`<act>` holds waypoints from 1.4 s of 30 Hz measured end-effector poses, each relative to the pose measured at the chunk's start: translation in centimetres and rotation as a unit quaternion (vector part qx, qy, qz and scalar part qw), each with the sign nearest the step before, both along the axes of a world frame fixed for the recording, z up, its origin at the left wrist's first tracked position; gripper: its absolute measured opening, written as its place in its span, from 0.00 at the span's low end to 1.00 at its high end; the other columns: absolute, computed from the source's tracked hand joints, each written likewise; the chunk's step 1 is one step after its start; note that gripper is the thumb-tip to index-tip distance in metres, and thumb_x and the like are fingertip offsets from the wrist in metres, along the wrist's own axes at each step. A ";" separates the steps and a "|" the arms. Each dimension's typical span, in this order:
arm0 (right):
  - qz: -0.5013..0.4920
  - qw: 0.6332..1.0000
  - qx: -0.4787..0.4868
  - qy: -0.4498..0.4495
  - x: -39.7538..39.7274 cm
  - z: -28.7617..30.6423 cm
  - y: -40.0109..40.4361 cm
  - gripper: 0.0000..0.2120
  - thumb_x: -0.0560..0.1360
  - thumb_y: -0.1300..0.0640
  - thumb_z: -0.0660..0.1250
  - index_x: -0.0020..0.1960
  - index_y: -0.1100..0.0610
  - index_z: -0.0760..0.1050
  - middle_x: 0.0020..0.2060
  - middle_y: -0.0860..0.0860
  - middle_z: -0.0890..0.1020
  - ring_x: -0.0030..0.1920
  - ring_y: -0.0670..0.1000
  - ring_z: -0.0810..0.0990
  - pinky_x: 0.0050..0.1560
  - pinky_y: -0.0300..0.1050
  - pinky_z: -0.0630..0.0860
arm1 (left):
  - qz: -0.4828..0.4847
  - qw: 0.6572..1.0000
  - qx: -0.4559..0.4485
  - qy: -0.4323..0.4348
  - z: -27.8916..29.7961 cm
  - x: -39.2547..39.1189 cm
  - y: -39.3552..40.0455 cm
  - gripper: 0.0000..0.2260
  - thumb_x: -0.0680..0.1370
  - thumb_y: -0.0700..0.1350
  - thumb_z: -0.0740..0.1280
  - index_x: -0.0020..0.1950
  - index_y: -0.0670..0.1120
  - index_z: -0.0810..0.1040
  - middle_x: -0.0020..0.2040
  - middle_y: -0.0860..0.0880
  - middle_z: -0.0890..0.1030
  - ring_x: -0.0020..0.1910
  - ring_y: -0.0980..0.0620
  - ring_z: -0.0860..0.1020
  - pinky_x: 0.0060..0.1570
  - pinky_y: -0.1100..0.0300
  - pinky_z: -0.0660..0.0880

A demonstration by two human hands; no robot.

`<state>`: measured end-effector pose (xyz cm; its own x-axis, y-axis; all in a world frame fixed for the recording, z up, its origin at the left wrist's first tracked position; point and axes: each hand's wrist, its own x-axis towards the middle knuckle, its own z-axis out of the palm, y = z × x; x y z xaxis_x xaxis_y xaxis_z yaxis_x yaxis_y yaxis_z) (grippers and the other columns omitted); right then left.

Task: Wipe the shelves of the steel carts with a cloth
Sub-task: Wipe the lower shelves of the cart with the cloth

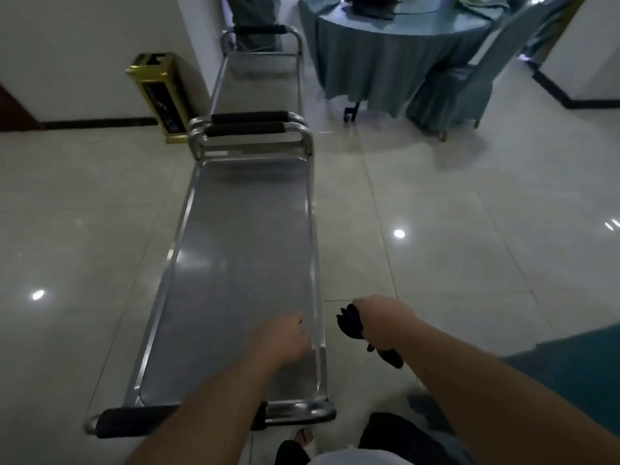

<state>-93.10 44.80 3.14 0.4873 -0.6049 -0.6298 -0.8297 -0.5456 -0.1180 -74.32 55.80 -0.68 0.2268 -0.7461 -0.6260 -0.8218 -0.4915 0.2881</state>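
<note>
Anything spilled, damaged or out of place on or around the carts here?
Nothing stands out. The near cart's top shelf looks bare and intact, with no spill. The right hand grips the dark cloth off the shelf's right edge; the left hand hovers over it.

Both bare forearms reach forward, the left hand [285,337] held knuckles-up with fingers curled under, the right hand [380,322] gripping a dark cloth [350,325].

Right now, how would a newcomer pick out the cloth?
Start at the long steel cart in the middle of the floor. Just off its near right rim, the right hand grips the cloth, the only dark, crumpled thing there.
</note>
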 end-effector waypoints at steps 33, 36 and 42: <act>0.534 0.845 0.005 0.034 10.1 -5.8 -22.7 0.13 0.76 0.63 0.65 0.59 0.52 0.75 0.51 0.52 0.80 0.51 0.56 0.80 0.51 0.53 0.81 | 0.442 0.896 -0.025 -0.039 -3.8 -9.3 -11.7 0.16 0.83 0.53 0.62 0.69 0.49 0.75 0.66 0.43 0.80 0.62 0.40 0.79 0.61 0.50 0.76; 0.576 0.817 0.013 0.035 10.5 -7.2 -23.1 0.12 0.76 0.62 0.64 0.56 0.50 0.74 0.47 0.50 0.78 0.48 0.55 0.80 0.47 0.51 0.80 | 0.483 0.874 -0.007 -0.049 -4.3 -11.5 -12.1 0.17 0.83 0.54 0.61 0.69 0.49 0.75 0.64 0.44 0.80 0.61 0.40 0.79 0.59 0.51 0.76; 0.669 0.740 0.063 -0.012 12.4 -8.8 -25.2 0.16 0.76 0.59 0.64 0.60 0.45 0.72 0.53 0.49 0.81 0.51 0.55 0.81 0.48 0.52 0.79 | 0.616 0.785 0.012 -0.058 -5.3 -16.3 -15.2 0.14 0.84 0.50 0.60 0.65 0.45 0.75 0.63 0.44 0.79 0.62 0.42 0.79 0.59 0.51 0.77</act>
